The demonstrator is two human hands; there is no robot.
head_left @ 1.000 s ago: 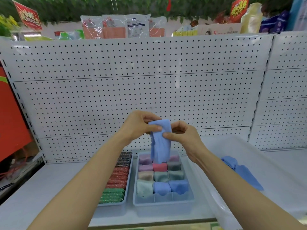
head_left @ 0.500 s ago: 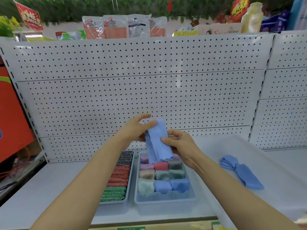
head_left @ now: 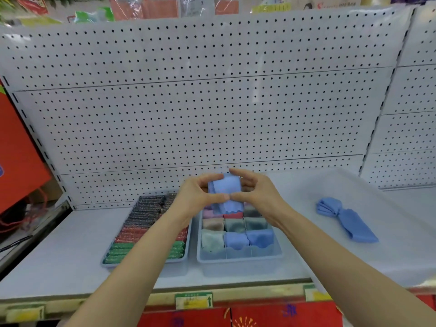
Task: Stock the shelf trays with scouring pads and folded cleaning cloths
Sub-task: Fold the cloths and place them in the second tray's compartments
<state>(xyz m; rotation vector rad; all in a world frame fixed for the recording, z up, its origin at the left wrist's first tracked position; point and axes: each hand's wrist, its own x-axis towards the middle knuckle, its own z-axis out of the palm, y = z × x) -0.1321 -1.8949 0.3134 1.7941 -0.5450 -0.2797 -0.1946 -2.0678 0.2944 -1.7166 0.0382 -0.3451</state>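
A light blue cleaning cloth, folded small, is held above the back of the divided cloth tray. My left hand pinches its left side and my right hand pinches its right side, thumbs meeting at the front. The tray holds folded cloths in pink, red, grey, beige and blue; its front row of compartments shows no cloth. To its left, the scouring pad tray is packed with black, red and green pads. Two more blue cloths lie loose on the shelf at right.
A white pegboard wall rises behind the shelf. The yellow shelf edge carries price labels. A large clear bin sits at right under the loose cloths. A red panel stands at far left.
The hanging blue cloth has been folded up into a short compact bundle between both hands. The hands came closer together and lower, just over the cloth tray.
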